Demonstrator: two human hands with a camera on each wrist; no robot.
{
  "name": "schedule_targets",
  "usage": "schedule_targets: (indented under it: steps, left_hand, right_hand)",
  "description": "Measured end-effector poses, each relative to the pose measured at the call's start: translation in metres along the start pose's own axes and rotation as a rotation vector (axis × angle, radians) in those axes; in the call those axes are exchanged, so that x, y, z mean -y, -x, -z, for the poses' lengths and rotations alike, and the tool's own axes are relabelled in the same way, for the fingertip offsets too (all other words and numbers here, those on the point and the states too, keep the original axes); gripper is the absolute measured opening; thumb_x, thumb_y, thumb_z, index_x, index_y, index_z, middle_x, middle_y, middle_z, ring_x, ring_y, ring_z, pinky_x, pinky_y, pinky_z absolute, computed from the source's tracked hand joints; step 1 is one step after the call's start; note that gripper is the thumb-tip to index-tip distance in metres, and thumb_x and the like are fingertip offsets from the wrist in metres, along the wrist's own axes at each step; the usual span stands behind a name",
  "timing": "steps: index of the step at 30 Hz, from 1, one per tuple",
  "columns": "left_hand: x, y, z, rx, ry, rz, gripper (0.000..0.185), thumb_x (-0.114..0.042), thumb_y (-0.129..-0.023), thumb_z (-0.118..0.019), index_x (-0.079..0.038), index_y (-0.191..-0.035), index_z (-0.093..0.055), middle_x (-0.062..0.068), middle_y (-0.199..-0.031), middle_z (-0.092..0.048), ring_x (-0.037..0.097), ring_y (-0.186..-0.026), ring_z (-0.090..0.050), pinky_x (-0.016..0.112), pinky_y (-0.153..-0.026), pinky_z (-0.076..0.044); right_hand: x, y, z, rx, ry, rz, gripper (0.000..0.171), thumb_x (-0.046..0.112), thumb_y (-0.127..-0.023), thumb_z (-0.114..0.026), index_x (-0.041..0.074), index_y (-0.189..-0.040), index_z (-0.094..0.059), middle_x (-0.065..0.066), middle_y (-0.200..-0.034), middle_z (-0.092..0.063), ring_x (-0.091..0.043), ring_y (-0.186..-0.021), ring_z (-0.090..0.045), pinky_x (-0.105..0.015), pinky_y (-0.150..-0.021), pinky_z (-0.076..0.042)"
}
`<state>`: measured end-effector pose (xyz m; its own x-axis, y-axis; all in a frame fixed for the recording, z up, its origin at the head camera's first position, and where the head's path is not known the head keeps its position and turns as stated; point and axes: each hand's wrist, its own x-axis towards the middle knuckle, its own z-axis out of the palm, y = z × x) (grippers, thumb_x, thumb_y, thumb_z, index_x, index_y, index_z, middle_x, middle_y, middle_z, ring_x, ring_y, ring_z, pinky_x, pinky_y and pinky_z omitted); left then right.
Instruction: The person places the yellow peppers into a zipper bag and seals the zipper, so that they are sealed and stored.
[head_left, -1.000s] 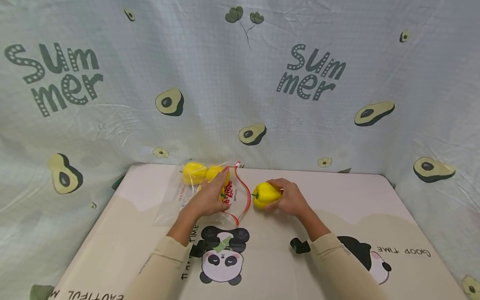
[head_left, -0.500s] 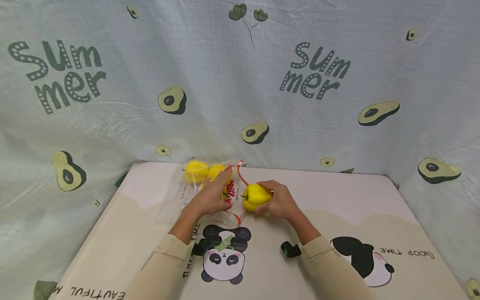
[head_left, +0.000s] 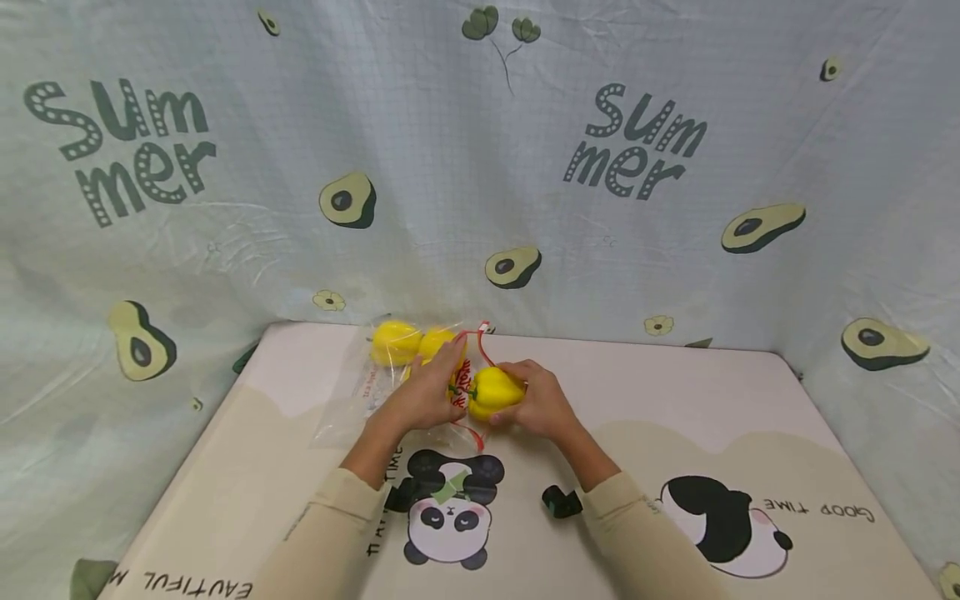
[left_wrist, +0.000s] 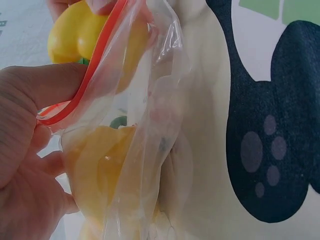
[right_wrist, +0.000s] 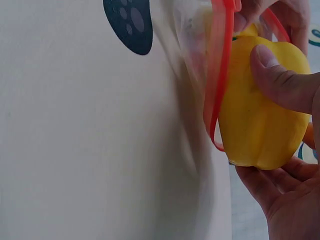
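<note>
A clear zip bag [head_left: 347,417] with a red zip edge [right_wrist: 218,75] lies on the table, its mouth spread towards the right. Inside it are several yellow bell peppers, one of them a bell pepper [head_left: 395,342] at the far left. My left hand [head_left: 431,396] holds the bag at its mouth, thumb over the red edge and fingers against the plastic in the left wrist view. My right hand [head_left: 542,402] grips another yellow bell pepper [right_wrist: 265,110] between thumb and fingers. This pepper's green stem points left, and its front part is within the bag's mouth.
The table [head_left: 645,383] has a pale cover printed with pandas and lettering. Behind it hangs a light curtain [head_left: 420,150] with avocado prints, close to the table's back edge. A black strap piece [head_left: 561,502] sits below the right wrist.
My right hand has moved left with the bell pepper, from beside the bag's red edge into its mouth. The left hand stays in place on the bag.
</note>
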<state>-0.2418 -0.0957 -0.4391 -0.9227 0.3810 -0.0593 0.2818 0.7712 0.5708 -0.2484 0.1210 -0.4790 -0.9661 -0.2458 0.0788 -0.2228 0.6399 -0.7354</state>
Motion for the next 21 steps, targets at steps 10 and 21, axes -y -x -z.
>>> schedule_targets:
  steps: [10,21]
  left_hand:
    - [0.0,0.0,0.001,0.014,0.009,0.002,0.119,-0.009,-0.08,-0.088,-0.015,-0.169,-0.01,0.009,-0.176,-0.019,0.029,-0.165,-0.014,0.065,-0.13,0.003]
    - [0.003,-0.001,0.0,0.022,-0.004,-0.03,0.119,-0.01,-0.08,-0.087,-0.014,-0.169,-0.009,0.005,-0.177,-0.015,0.03,-0.165,-0.014,0.068,-0.129,0.003]
  right_hand:
    - [0.011,-0.002,-0.008,-0.015,0.016,-0.041,0.081,0.024,-0.071,-0.096,0.012,-0.144,-0.063,-0.01,-0.133,-0.068,-0.029,-0.119,-0.063,-0.051,-0.112,-0.052]
    - [0.02,-0.007,-0.02,-0.039,0.022,-0.097,0.078,0.029,-0.075,-0.094,0.008,-0.143,-0.063,-0.011,-0.141,-0.068,-0.03,-0.12,-0.064,-0.05,-0.111,-0.052]
